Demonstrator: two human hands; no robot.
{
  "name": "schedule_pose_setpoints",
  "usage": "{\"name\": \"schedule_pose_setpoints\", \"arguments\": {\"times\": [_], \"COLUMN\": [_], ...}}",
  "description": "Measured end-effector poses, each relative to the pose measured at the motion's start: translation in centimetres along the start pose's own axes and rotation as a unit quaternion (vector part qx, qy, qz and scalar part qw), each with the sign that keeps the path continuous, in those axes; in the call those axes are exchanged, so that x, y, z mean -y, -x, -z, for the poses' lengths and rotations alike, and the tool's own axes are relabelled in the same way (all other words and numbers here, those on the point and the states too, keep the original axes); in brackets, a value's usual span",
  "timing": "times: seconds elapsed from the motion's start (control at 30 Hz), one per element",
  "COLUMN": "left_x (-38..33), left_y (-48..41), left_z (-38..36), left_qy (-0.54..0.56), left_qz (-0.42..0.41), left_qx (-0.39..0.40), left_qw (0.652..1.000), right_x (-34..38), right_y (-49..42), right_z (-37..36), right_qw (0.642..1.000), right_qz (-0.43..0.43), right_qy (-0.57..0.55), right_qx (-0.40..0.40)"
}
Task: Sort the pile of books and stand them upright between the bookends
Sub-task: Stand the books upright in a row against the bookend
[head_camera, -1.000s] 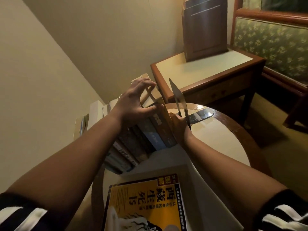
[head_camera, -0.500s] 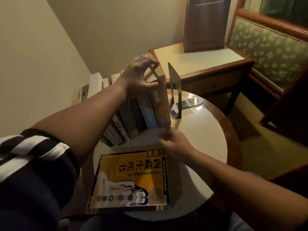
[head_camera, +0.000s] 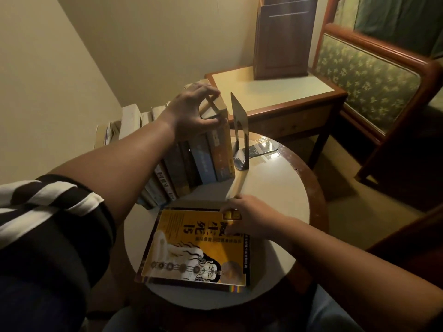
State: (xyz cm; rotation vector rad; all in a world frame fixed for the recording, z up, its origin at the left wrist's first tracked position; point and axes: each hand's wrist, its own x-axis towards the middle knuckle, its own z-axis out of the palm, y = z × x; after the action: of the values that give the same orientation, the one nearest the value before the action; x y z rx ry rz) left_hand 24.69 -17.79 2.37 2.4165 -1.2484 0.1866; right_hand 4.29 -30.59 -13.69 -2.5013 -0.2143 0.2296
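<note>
Left sleeve (head_camera: 48,212), lower left of frame: short, black with broad white stripes. Forearms, left hand (head_camera: 191,113) and right hand (head_camera: 249,219) bare. Blue-grey trousers (head_camera: 330,315) at bottom edge.

Dim warm light; soft blur; wide-angle edge distortion
</note>
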Motion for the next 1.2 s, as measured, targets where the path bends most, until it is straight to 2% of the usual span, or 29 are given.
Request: {"name": "schedule_pose_setpoints", "arguments": {"times": [0.23, 0.4, 0.5, 0.6, 0.83, 0.97, 1.2], "left_x": [-0.3, -0.1, 0.0, -0.2, -0.3, -0.2, 0.4], "left_y": [0.2, -0.1, -0.4, -0.6, -1.5, -1.7, -1.0], "left_z": [0.2, 0.1, -0.2, -0.5, -1.0, -1.1, -0.8], "left_qy": [0.003, 0.001, 0.004, 0.000, 0.003, 0.009, 0.008], "left_qz": [0.003, -0.003, -0.008, -0.012, -0.017, -0.020, -0.013], "left_qx": [0.002, -0.004, -0.011, -0.020, -0.016, -0.012, -0.012], "left_qw": [1.000, 1.000, 1.000, 1.000, 1.000, 1.000, 1.000], "right_x": [-4.8, -6.4, -6.5, -5.2, -1.7, -1.4, -2.2], "right_y": [5.8, 8.9, 9.3, 8.2, 0.4, -3.8, -5.5], "right_z": [3.8, 5.8, 6.6, 7.6, 7.0, 5.8, 4.9], "right_qw": [0.988, 0.972, 0.965, 0.967, 0.984, 0.990, 0.988], "right_qz": [-0.148, -0.222, -0.253, -0.248, -0.157, -0.124, -0.123], "right_qy": [-0.044, -0.064, -0.059, -0.048, -0.079, -0.014, -0.004], "right_qx": [-0.026, -0.045, -0.018, 0.024, 0.034, 0.065, 0.089]}}
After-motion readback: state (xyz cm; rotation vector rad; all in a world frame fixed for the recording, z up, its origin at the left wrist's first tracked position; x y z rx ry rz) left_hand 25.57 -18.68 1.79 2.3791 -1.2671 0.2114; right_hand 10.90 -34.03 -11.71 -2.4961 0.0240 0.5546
